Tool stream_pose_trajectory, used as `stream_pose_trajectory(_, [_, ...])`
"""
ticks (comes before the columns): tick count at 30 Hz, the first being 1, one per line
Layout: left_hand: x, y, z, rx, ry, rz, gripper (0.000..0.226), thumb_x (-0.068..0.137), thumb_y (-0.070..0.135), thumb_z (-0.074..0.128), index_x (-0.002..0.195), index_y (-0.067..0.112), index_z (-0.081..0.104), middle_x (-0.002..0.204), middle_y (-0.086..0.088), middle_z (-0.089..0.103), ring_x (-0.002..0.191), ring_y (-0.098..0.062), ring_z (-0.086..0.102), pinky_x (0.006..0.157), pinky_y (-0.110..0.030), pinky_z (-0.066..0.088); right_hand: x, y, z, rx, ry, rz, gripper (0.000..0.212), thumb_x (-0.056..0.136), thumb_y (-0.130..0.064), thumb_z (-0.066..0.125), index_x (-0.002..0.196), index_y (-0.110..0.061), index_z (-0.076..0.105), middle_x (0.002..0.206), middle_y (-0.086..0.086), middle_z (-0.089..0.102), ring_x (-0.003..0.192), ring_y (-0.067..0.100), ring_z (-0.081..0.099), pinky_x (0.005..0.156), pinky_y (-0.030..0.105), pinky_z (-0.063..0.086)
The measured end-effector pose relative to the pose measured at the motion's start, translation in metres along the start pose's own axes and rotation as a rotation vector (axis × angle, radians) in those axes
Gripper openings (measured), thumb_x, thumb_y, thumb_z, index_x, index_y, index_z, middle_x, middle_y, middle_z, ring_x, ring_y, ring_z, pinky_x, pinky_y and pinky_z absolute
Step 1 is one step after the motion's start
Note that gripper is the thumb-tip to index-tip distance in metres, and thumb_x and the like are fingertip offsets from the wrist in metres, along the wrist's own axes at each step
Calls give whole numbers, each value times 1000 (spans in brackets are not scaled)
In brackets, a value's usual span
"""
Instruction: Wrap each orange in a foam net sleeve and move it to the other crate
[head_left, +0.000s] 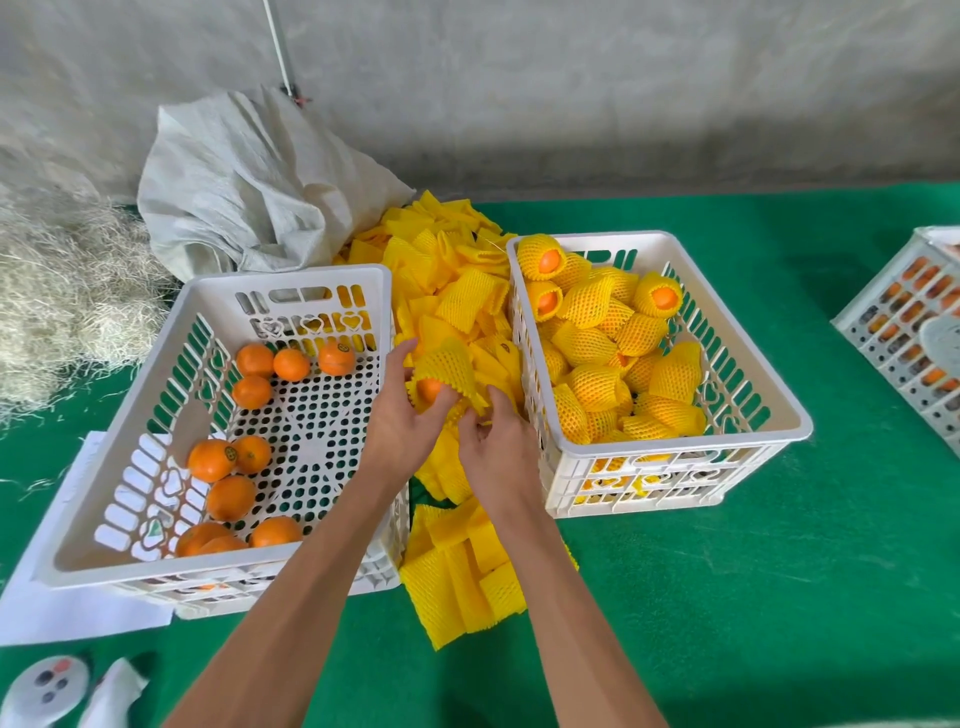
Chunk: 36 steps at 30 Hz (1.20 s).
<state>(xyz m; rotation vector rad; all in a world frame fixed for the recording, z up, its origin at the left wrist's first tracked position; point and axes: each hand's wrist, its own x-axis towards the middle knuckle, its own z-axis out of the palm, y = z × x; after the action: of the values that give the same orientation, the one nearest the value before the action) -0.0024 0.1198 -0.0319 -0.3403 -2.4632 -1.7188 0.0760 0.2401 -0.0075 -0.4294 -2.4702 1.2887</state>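
Note:
Between the two crates, my left hand (402, 415) holds an orange (429, 389) that sits partly inside a yellow foam net sleeve (449, 366). My right hand (496, 441) pinches the sleeve's lower edge just below the orange. The left white crate (291, 278) holds several bare oranges (228, 457) along its far side and near left corner. The right white crate (675, 447) is filled with several oranges wrapped in yellow sleeves (592, 382).
A heap of loose yellow foam sleeves (457, 577) runs between the crates from back to front. A white woven sack (249, 187) lies behind the left crate, with straw (62, 291) at far left. A third crate (914, 332) stands at the right edge on the green mat (727, 597).

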Motion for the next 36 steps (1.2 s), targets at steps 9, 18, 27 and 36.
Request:
stream_pose_trajectory(9, [-5, 5, 0, 57, -273, 115, 72, 90, 52, 74, 150, 35, 39, 123, 42, 55, 111, 11, 59, 82, -7, 48, 7, 11, -3, 6, 49, 59, 45, 106, -17, 51, 150, -9, 48, 143, 12, 60, 128, 30, 58, 103, 36, 47])
stream_pose_trajectory(18, [-2, 4, 3, 130, 35, 19, 59, 74, 55, 83, 117, 30, 52, 106, 13, 62, 93, 0, 61, 69, -12, 45, 2, 15, 0, -98, 26, -82, 23, 105, -19, 54, 113, -3, 70, 102, 14, 72, 90, 29, 66, 69, 29, 42])
stream_pose_trajectory(27, [-2, 0, 0, 23, -42, 23, 74, 83, 52, 62, 151, 43, 34, 112, 8, 65, 99, -3, 61, 69, -18, 50, -3, 1, 5, 60, -106, 87, 40, 103, -35, 56, 138, -15, 58, 117, 2, 72, 97, 15, 68, 77, 22, 46])
stream_pose_trajectory(36, [-4, -2, 4, 78, -34, 69, 54, 93, 60, 57, 143, 45, 44, 60, 15, 57, 43, -4, 47, 42, -14, 35, 0, 10, 7, 209, -61, 25, 32, 106, -20, 49, 135, -19, 63, 123, -3, 72, 99, 13, 72, 89, 35, 59])
